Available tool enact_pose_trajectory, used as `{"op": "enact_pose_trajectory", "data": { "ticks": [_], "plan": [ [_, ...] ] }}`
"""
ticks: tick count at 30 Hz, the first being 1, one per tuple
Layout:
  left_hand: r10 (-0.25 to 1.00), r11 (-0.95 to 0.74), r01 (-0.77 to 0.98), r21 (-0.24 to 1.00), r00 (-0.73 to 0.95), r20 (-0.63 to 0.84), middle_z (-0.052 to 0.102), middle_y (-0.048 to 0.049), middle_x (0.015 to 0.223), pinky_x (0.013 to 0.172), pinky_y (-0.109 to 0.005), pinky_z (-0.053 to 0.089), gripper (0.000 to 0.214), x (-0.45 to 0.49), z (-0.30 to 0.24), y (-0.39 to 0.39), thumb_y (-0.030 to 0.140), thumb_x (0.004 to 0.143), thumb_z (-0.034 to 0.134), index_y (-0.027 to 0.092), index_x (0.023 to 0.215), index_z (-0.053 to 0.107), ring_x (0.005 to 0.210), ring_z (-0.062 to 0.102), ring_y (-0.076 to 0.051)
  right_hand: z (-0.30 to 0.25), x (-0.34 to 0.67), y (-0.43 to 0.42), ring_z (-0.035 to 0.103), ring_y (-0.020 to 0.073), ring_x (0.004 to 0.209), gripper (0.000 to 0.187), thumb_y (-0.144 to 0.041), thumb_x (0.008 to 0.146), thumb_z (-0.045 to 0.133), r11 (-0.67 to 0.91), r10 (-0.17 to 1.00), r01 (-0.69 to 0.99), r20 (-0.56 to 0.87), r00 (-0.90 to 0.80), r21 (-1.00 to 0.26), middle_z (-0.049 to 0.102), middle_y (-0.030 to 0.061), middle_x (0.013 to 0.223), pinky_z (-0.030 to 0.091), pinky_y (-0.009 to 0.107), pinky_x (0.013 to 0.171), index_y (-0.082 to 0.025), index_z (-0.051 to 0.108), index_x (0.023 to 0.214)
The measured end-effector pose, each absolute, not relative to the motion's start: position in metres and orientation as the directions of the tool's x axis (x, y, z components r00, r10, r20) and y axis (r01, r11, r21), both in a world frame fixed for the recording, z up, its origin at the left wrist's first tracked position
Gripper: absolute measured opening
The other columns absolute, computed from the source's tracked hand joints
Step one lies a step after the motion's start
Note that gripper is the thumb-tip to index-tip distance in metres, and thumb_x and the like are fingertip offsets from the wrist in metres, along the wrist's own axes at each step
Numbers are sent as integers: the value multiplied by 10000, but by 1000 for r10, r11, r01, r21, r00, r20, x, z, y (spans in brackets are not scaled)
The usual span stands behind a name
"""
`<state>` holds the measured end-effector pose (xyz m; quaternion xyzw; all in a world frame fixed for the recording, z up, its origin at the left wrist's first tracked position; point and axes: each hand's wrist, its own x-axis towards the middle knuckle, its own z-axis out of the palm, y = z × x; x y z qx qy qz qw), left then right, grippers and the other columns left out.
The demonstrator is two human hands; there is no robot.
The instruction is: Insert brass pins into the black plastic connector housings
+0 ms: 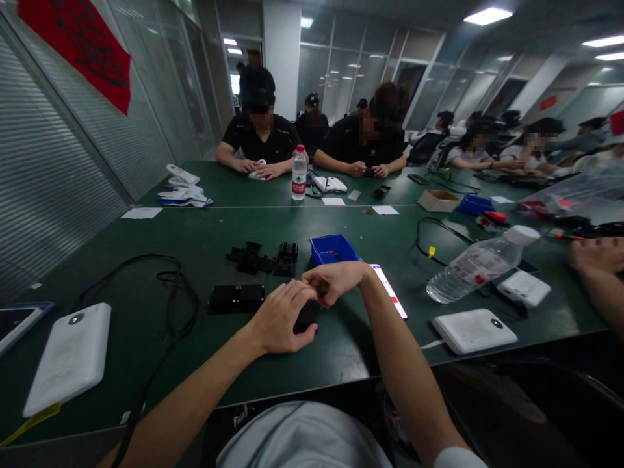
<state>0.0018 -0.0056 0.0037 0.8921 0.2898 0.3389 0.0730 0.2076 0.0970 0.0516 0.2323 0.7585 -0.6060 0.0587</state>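
Dim, with bright ceiling panels (488, 15) overhead

Head-worn view, forward and down

Office-like workroom: glass partitions (324, 62), slatted blinds (36, 195) and ceiling light panels (488, 15) around me; people (263, 138) sit bent over long green tables (195, 234), where black plastic parts (249, 258) and a blue plastic bin (318, 252) lie.
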Motion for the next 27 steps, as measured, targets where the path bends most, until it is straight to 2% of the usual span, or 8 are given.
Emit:
{"op": "enact_pose_trajectory", "data": {
  "ticks": [7, 11, 15, 20, 27],
  "plan": [
    [638, -770, 529, 356, 637, 432, 635, -124, 1197, 981, -483, 548, 460, 4, -1, -5, 276, 797, 686, 215, 1196, 465, 1141, 643, -333, 58, 205, 95, 508, 93, 644, 391, -78, 610, 714, 251, 392, 505, -390, -833, -826, 621, -64, 755, 346, 216, 555, -181, 500, 921],
    [655, -752, 499, 431, 641, 400, 634, -115, 1199, 1003, -468, 547, 454, 8, 0, -7, 199, 784, 638, 213, 1203, 464, 1157, 640, -316, 61, 203, 92, 542, 116, 705, 414, -76, 591, 729, 296, 430, 555, -410, -804, -778, 620, -52, 786, 396, 228, 602, -171, 529, 941],
    [683, -721, 489, 490, 620, 386, 624, -104, 1185, 966, -460, 563, 445, 8, 0, -6, 195, 768, 639, 221, 1174, 459, 1103, 654, -303, 60, 200, 90, 594, 143, 740, 443, -91, 599, 733, 270, 434, 584, -445, -783, -765, 644, -40, 810, 418, 231, 606, -170, 531, 986],
    [689, -712, 482, 511, 619, 377, 611, -93, 1167, 964, -450, 562, 424, 6, -1, -6, 209, 778, 648, 229, 1152, 449, 1078, 662, -289, 59, 196, 90, 617, 156, 767, 490, -66, 580, 736, 281, 460, 592, -435, -774, -756, 661, -32, 820, 430, 228, 609, -165, 531, 1014],
    [714, -682, 491, 542, 607, 348, 642, -106, 1198, 983, -462, 552, 456, 3, -1, -5, 233, 793, 689, 223, 1185, 456, 1096, 672, -299, 62, 191, 87, 620, 144, 738, 446, -64, 579, 726, 273, 464, 573, -416, -782, -773, 667, -39, 796, 453, 223, 618, -169, 533, 968]
  ]
}}
